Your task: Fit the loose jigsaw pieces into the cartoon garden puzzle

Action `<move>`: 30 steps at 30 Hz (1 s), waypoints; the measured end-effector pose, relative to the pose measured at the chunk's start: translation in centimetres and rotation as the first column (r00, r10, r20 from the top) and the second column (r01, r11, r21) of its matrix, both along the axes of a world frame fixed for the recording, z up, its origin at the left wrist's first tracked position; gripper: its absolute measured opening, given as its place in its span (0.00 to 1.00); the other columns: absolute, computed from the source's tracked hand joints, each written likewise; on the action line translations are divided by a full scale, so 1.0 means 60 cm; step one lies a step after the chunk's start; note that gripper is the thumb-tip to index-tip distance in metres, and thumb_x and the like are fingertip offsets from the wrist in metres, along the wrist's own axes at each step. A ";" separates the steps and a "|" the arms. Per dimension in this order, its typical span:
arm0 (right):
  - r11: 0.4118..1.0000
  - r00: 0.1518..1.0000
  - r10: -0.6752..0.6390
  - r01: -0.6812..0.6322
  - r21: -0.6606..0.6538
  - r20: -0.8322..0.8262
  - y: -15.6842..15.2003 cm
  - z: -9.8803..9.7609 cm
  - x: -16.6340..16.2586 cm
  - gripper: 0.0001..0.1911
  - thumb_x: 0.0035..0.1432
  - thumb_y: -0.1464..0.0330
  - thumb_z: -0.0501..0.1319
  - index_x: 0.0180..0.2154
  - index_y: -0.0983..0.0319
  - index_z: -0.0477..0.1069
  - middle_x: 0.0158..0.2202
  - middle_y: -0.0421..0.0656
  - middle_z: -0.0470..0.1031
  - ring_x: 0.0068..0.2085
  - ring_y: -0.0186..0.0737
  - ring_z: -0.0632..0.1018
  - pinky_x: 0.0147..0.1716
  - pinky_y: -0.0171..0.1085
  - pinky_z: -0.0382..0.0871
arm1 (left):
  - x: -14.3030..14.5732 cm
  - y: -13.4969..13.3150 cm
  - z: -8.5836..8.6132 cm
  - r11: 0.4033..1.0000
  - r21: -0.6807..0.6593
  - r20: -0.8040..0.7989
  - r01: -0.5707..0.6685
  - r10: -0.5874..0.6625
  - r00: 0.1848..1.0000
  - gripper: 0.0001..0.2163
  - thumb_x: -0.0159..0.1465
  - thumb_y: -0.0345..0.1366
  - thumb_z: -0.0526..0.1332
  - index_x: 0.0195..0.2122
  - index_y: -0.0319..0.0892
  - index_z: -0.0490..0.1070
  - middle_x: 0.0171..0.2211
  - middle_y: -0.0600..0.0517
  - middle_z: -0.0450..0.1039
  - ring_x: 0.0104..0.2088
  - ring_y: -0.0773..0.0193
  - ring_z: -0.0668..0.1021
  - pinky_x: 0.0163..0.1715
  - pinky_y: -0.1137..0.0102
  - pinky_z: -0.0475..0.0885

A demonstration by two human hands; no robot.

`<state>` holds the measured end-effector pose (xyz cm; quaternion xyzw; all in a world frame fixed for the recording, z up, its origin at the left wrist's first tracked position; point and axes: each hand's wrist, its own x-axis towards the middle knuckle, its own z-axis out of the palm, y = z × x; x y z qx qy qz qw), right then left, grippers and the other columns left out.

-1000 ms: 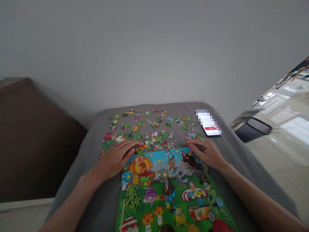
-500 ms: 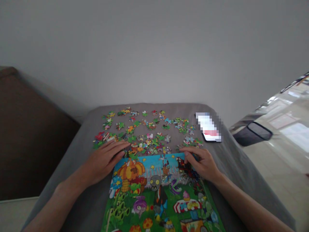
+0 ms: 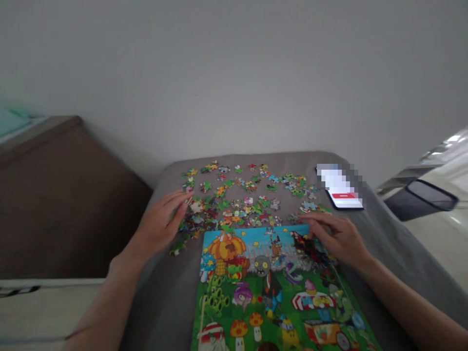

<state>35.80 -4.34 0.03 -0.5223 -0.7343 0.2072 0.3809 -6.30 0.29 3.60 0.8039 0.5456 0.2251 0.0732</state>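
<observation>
My left hand (image 3: 161,222) is over the left side of a heap of loose jigsaw pieces (image 3: 248,202). Between its thumb and fingertips shows a small pale and red puzzle piece (image 3: 189,200), partly hidden by the fingers. My right hand (image 3: 340,239) rests at the upper right corner of a colourful cartoon puzzle picture (image 3: 248,265). Its index finger stretches left to a loose greyish-green piece (image 3: 293,218), while the thumb lies apart over the picture's top edge. No piece shows between the right fingers.
A phone (image 3: 343,195) with a lit, blurred screen lies at the right. Grey cloth (image 3: 395,278) covers the table, whose far edge meets a plain wall (image 3: 234,87). Brown furniture (image 3: 73,195) stands at the left, and a dark object with a pale-rimmed panel (image 3: 420,200) is at the right.
The view has swung left, so everything sits further right. My left hand has moved away from the picture's corner to the outer left pieces and closed its fingertips. The right hand stays about where it was.
</observation>
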 end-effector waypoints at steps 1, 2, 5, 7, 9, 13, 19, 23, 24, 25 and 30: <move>0.999 0.999 -0.037 0.037 0.006 -0.002 0.001 -0.003 0.006 0.13 0.63 0.63 0.57 0.40 0.58 0.80 0.22 0.40 0.77 0.20 0.38 0.75 0.23 0.35 0.70 | -0.005 0.002 0.003 1.000 -0.027 0.006 -0.009 0.009 1.000 0.23 0.73 0.49 0.45 0.59 0.44 0.68 0.59 0.47 0.70 0.61 0.54 0.70 0.64 0.57 0.61; 0.998 0.998 -0.062 0.062 -0.001 -0.005 0.003 -0.006 0.012 0.13 0.63 0.63 0.58 0.40 0.58 0.80 0.20 0.39 0.76 0.19 0.38 0.74 0.21 0.35 0.69 | -0.011 0.004 0.006 0.999 -0.055 0.007 -0.001 0.001 1.000 0.23 0.73 0.48 0.44 0.59 0.43 0.68 0.59 0.47 0.70 0.60 0.55 0.70 0.64 0.57 0.62; 0.993 0.994 -0.111 0.110 -0.042 -0.020 0.010 -0.018 0.026 0.14 0.63 0.60 0.57 0.42 0.57 0.79 0.19 0.38 0.75 0.19 0.39 0.74 0.20 0.36 0.69 | -0.026 0.006 0.008 0.992 -0.122 -0.004 0.035 -0.036 0.999 0.21 0.73 0.44 0.45 0.59 0.43 0.69 0.60 0.48 0.70 0.60 0.56 0.70 0.63 0.57 0.63; 0.989 0.991 -0.136 0.136 -0.052 -0.003 0.013 -0.022 0.031 0.15 0.64 0.57 0.57 0.42 0.57 0.79 0.19 0.39 0.75 0.19 0.40 0.74 0.20 0.37 0.69 | -0.035 0.005 0.005 0.988 -0.147 -0.011 0.040 -0.042 0.999 0.20 0.72 0.40 0.46 0.59 0.43 0.69 0.60 0.48 0.69 0.60 0.57 0.70 0.63 0.56 0.63; 0.987 0.989 -0.148 0.149 -0.056 0.023 0.013 -0.021 0.033 0.17 0.64 0.55 0.56 0.42 0.57 0.79 0.20 0.40 0.76 0.20 0.41 0.75 0.21 0.38 0.70 | -0.042 0.002 0.000 0.987 -0.160 -0.016 0.035 -0.038 0.999 0.19 0.71 0.37 0.46 0.59 0.44 0.69 0.60 0.48 0.69 0.60 0.57 0.70 0.63 0.56 0.63; 0.987 0.988 -0.151 0.152 -0.060 0.027 0.010 -0.015 0.033 0.18 0.63 0.53 0.58 0.42 0.57 0.79 0.20 0.42 0.76 0.21 0.40 0.76 0.24 0.37 0.72 | -0.055 -0.005 -0.011 0.983 -0.183 -0.074 0.031 -0.045 0.996 0.19 0.71 0.35 0.49 0.60 0.45 0.68 0.62 0.48 0.66 0.62 0.56 0.68 0.64 0.55 0.61; 0.989 0.989 -0.143 0.144 -0.025 0.022 0.006 -0.018 0.023 0.18 0.63 0.52 0.58 0.41 0.56 0.79 0.19 0.40 0.75 0.20 0.39 0.75 0.21 0.36 0.71 | -0.048 -0.016 -0.016 0.964 -0.267 -0.236 0.012 -0.078 0.969 0.18 0.70 0.44 0.58 0.61 0.58 0.68 0.70 0.54 0.53 0.70 0.43 0.50 0.66 0.44 0.50; 0.999 0.994 -0.028 0.029 -0.013 0.101 0.005 -0.021 0.014 0.15 0.63 0.56 0.58 0.41 0.55 0.79 0.21 0.40 0.76 0.18 0.39 0.74 0.18 0.37 0.68 | -0.025 -0.011 -0.023 0.963 -0.263 -0.243 0.051 -0.117 0.963 0.17 0.71 0.47 0.56 0.60 0.58 0.70 0.69 0.53 0.54 0.70 0.45 0.51 0.66 0.45 0.51; 1.000 0.995 -0.012 0.012 -0.005 0.099 0.004 -0.022 0.012 0.14 0.63 0.57 0.58 0.41 0.55 0.79 0.20 0.40 0.76 0.18 0.39 0.74 0.19 0.37 0.68 | -0.020 -0.008 -0.027 0.964 -0.260 -0.245 0.059 -0.124 0.962 0.17 0.71 0.47 0.56 0.58 0.57 0.71 0.69 0.53 0.56 0.70 0.46 0.52 0.65 0.46 0.51; 1.000 0.996 0.001 -0.001 -0.003 0.088 0.004 -0.023 0.010 0.14 0.63 0.58 0.58 0.42 0.55 0.79 0.20 0.39 0.76 0.19 0.39 0.74 0.19 0.37 0.69 | -0.015 -0.005 -0.032 0.965 -0.256 -0.246 0.057 -0.122 0.961 0.16 0.71 0.47 0.56 0.57 0.56 0.73 0.68 0.52 0.57 0.70 0.47 0.52 0.65 0.46 0.52; 0.999 0.999 0.038 -0.037 -0.040 0.026 0.004 -0.026 0.002 0.12 0.64 0.61 0.57 0.42 0.55 0.78 0.19 0.37 0.75 0.19 0.37 0.75 0.22 0.35 0.71 | 0.006 0.014 -0.056 0.987 -0.159 -0.221 -0.019 -0.017 0.975 0.18 0.69 0.46 0.58 0.59 0.53 0.70 0.65 0.50 0.62 0.68 0.49 0.56 0.64 0.47 0.55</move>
